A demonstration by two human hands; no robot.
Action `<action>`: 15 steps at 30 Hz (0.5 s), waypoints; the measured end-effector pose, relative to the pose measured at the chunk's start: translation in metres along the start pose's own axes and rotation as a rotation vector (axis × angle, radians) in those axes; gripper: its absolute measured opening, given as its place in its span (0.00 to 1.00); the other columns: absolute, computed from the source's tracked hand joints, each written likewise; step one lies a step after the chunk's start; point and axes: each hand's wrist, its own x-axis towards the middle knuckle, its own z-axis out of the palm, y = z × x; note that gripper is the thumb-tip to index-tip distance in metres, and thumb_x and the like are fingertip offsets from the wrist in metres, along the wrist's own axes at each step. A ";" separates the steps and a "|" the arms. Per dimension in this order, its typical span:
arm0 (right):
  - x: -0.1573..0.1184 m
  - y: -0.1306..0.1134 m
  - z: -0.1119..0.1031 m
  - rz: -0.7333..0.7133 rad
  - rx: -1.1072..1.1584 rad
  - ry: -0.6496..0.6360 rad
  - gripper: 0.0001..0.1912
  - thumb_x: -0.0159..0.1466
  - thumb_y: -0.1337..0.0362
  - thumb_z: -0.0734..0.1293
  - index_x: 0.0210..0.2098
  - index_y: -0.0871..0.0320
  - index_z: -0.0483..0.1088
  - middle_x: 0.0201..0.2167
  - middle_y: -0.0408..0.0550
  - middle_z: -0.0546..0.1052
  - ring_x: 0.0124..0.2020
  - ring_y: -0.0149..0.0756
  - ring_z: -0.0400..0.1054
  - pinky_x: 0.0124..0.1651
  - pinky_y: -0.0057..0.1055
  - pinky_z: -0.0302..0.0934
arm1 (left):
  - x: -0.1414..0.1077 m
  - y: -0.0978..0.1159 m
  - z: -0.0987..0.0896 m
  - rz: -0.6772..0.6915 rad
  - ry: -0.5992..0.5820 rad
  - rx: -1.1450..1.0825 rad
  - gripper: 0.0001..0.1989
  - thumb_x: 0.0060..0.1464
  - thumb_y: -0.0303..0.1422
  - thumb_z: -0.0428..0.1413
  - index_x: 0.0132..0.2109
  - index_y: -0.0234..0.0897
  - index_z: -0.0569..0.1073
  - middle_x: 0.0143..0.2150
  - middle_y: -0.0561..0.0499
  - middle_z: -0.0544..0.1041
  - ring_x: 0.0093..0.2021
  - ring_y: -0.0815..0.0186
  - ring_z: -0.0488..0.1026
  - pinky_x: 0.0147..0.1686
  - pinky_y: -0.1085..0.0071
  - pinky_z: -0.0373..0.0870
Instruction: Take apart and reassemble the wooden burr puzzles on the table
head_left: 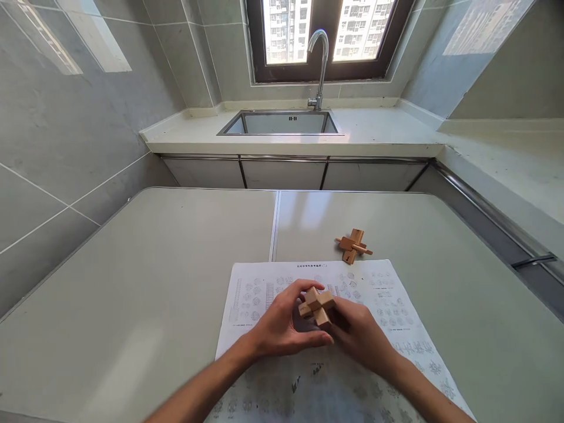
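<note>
An interlocking wooden puzzle (318, 304), made of pale crossed blocks, is held just above the printed sheet. My right hand (359, 329) grips it from the right, its fingers closed and partly hidden behind the blocks. My left hand (284, 323) curves around its left side, fingers and thumb apart. The left thumb stretches below the puzzle, and a gap shows between palm and wood. Whether the left fingertips touch the far side is hidden. Beyond the hands, a second, darker wooden puzzle (353, 247) with crossed pieces lies at the sheet's top edge.
The large printed sheet (251, 282), covered in small diagrams, lies on a pale table (176, 264) with a seam across it. Behind stands a white counter (374, 126) with a sink (282, 122) and a tall faucet (323, 70) under a window. Grey tiled walls (79, 117) close in the left.
</note>
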 end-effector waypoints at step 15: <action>0.001 -0.009 -0.012 0.068 0.208 0.111 0.14 0.73 0.53 0.63 0.53 0.53 0.68 0.37 0.47 0.78 0.30 0.34 0.71 0.37 0.32 0.68 | 0.001 0.002 0.000 -0.088 0.160 -0.170 0.29 0.53 0.38 0.70 0.56 0.41 0.66 0.54 0.44 0.76 0.51 0.59 0.77 0.51 0.63 0.74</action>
